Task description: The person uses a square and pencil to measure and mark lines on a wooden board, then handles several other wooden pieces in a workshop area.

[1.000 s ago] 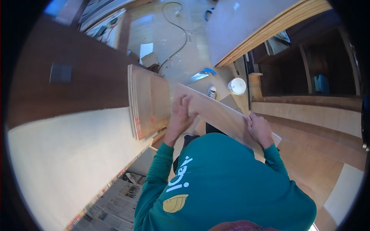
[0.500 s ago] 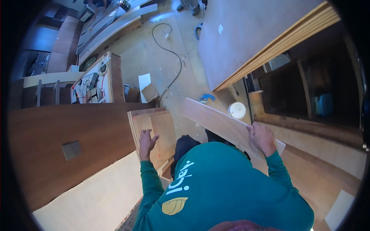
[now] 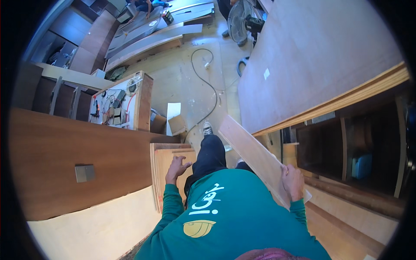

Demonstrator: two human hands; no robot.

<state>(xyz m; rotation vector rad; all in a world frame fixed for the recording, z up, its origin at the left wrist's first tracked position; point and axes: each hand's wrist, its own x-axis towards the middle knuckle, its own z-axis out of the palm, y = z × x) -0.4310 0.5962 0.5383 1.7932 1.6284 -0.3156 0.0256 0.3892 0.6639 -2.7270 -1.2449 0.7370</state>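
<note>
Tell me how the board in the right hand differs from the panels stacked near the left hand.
The held board is long and narrow; the stacked panels look shorter and squarer. The held board is a single piece gripped by the right hand; the stacked panels form several layers near the open left hand. Both are flat and wooden-looking.

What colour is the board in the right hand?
Light pinkish brown; the board shows in the head view.

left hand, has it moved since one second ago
Yes, leftward: the left hand was on the board, right of the stacked panels; now it is off the board and overlaps those panels in view.
</note>
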